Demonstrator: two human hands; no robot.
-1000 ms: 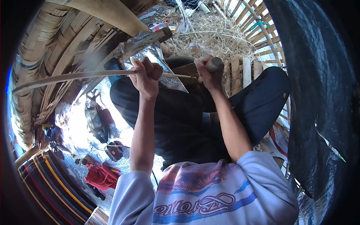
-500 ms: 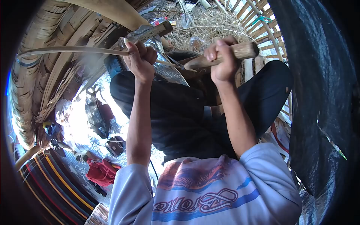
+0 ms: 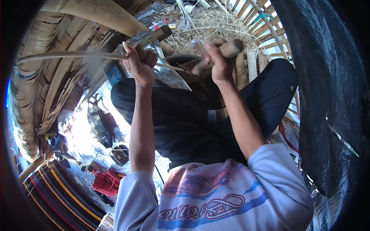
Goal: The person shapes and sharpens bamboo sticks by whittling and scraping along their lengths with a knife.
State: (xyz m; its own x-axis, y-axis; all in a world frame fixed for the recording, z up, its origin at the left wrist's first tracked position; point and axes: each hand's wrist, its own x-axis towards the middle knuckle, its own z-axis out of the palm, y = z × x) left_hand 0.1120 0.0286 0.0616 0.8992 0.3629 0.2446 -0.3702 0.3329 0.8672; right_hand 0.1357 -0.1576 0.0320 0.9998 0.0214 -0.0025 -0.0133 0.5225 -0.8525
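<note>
Strip (image 3: 77, 55): one, pale, long, gently bowed; runs through the left hand (image 3: 140, 65), its short end beside the tool (image 3: 231, 48)
Left hand: fist closed around the strip, thumb raised
Right hand (image 3: 219, 59): curled tight around the tool, just right of the strip's short end
Tool: one, thick wooden handle, tilted, butt up and to the right of the strip; working end too blurred to say whether it touches the strip
Block (image 3: 152, 36): wood, just beyond the strip
Straw (image 3: 219, 27): beyond the strip, to the right
Tarp (image 3: 323, 96): black, well right of the strip
Red cloth (image 3: 106, 181): nearer the body than the strip
Progress: judged midway; strip in one length, both hands engaged, longer part left of the left hand; share finished and share left cannot be told
</note>
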